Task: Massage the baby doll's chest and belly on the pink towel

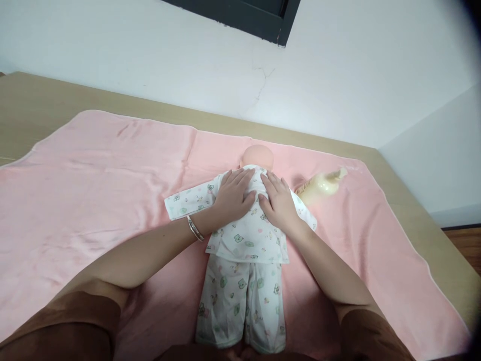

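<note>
A baby doll [248, 240] in a white printed top and matching trousers lies on a pink blanket [112, 165], its bald head pointing away from me. My left hand [235, 195] rests flat on the left side of the doll's upper body, fingers stretched out. On the right side of the same top lies my right hand [278, 201], its fingers also extended. The two thumbs point toward each other with a small gap of cloth between them. Neither hand grips anything. The doll's face is out of sight.
A feeding bottle [321, 183] with a yellowish body lies on the blanket, right of the doll. Beneath the blanket is a wooden table [41, 95], which meets a white wall [131, 60] at the back. A dark frame [255, 17] hangs above.
</note>
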Demonstrator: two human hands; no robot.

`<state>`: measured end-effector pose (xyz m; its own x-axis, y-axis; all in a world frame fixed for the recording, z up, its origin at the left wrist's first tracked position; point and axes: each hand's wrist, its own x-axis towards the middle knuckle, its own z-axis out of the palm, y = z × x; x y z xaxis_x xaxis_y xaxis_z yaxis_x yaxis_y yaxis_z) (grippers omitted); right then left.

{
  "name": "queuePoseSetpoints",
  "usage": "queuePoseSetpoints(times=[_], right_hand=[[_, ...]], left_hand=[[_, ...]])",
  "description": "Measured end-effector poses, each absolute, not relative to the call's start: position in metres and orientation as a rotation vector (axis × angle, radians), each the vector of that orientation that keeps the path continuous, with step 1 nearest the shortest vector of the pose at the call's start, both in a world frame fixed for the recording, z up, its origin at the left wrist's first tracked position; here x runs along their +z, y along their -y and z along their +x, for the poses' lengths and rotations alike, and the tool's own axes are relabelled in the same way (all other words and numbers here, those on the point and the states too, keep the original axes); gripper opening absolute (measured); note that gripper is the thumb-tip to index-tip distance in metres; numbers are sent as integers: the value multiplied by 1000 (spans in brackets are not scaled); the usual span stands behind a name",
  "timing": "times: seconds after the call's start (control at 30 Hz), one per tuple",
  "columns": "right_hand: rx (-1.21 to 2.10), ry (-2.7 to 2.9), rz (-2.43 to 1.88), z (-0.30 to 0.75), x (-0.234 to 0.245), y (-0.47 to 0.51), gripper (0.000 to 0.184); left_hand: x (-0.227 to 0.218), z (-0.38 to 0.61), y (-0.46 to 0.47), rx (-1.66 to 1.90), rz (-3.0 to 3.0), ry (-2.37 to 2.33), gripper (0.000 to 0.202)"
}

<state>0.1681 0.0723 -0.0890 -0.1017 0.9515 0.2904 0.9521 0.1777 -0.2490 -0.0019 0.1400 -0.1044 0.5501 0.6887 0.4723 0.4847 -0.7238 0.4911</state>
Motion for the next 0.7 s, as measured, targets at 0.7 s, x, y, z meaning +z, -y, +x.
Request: queuePoseSetpoints(times=[0.7], right_hand=[[-75, 2185, -1905, 157, -74, -65, 56]], left_hand=[[-113, -4, -142, 1180, 2491, -873, 45]])
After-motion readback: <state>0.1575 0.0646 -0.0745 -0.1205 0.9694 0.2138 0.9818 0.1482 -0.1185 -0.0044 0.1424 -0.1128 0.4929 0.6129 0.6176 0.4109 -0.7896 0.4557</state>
